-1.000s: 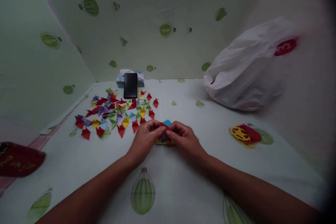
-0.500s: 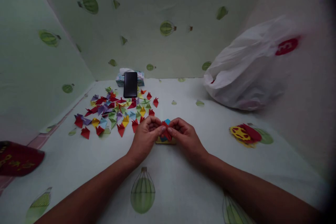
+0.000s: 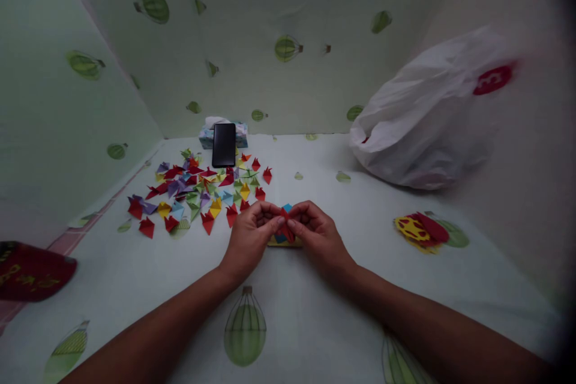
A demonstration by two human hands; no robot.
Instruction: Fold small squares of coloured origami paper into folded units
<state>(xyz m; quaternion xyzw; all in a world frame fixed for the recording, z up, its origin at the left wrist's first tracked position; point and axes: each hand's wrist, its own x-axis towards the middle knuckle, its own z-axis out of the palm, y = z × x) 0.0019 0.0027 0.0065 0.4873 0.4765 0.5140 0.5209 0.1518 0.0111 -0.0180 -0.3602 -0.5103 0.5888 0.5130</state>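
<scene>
Left hand (image 3: 250, 235) and right hand (image 3: 317, 233) pinching red paper (image 3: 288, 233), white bag (image 3: 418, 126), 3-like red mark (image 3: 493, 79)

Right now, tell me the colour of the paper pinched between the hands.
Red paper, clearest in the head view.

pale walls (image 3: 243, 12) printed with green balloons (image 3: 155, 6) stand in dim light.

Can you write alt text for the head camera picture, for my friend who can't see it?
A person's left hand and right hand pinch folded red paper. Many colorful paper shapes lie farther left; a white plastic bag sits at right.
</scene>
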